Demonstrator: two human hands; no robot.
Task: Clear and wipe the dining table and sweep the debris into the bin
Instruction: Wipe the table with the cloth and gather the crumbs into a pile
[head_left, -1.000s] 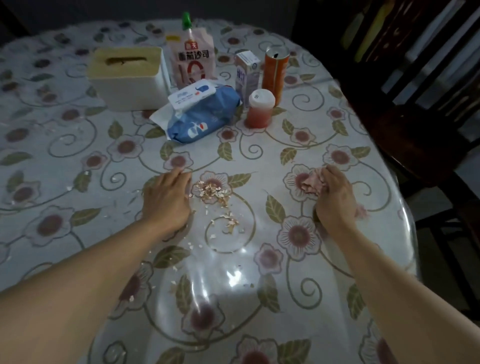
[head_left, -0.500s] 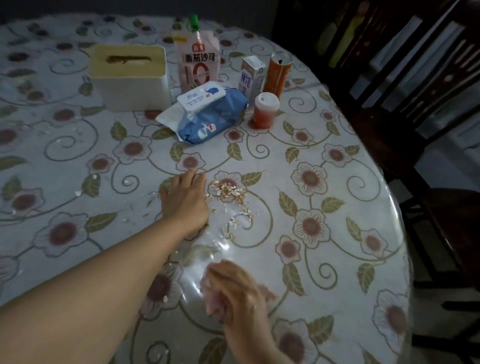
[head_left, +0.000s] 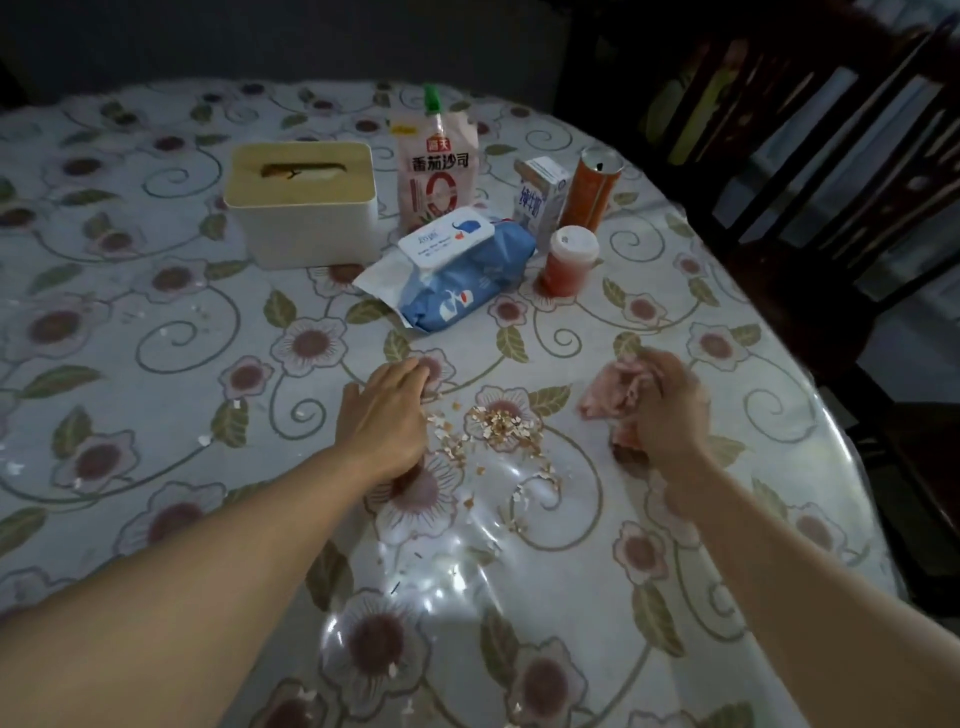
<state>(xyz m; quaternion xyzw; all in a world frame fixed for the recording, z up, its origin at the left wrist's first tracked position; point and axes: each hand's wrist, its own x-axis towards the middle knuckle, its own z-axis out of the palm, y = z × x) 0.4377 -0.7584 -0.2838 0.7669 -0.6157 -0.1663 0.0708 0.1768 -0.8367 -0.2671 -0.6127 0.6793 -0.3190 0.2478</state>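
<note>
A heap of pale crumbs and flakes (head_left: 501, 425) lies on the flower-patterned table cover (head_left: 156, 338), with loose bits trailing toward the near edge. My left hand (head_left: 387, 413) rests flat on the table, fingers together, its edge touching the left side of the heap. My right hand (head_left: 667, 410) is to the right of the heap, closed on a crumpled pink cloth (head_left: 608, 389) that touches the table. The cloth is blurred.
Behind the heap stand a white tissue box (head_left: 304, 202), a tomato sauce pouch (head_left: 439, 166), a blue wet-wipe pack (head_left: 457, 270), a small carton (head_left: 537, 200), an orange can (head_left: 592, 187) and a red jar (head_left: 569, 260). Dark wooden chairs (head_left: 810, 208) stand at the right.
My right hand with the pink cloth has swept from the near edge of the table up to the right of the crumb heap. My left hand stays beside the heap.
</note>
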